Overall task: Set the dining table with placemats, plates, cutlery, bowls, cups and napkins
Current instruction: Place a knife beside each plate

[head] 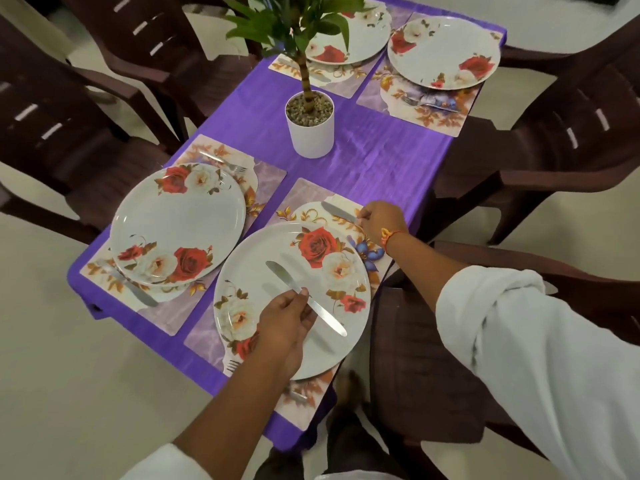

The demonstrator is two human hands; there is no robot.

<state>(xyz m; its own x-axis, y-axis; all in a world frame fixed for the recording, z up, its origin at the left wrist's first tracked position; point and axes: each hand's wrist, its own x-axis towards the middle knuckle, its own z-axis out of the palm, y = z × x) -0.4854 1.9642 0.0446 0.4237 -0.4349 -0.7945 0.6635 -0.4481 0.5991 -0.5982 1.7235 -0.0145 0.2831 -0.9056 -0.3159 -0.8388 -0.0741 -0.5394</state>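
My left hand (285, 325) pinches a steel table knife (323, 315) and holds it above the nearest rose-patterned plate (273, 271). My right hand (381, 223) pinches the handle of a second knife (337, 211), whose blade lies on the floral placemat (308, 194) just beyond that plate. A fork (231, 366) pokes out from under the plate's near-left rim. Three more rose plates sit on their own placemats: near left (180, 220), far left (360, 36) and far right (443, 50).
A purple cloth (374, 157) covers the table. A potted plant in a white pot (310, 133) stands at its middle. Cutlery lies beside the other plates. Dark brown plastic chairs (429, 358) ring the table, one directly under my right arm.
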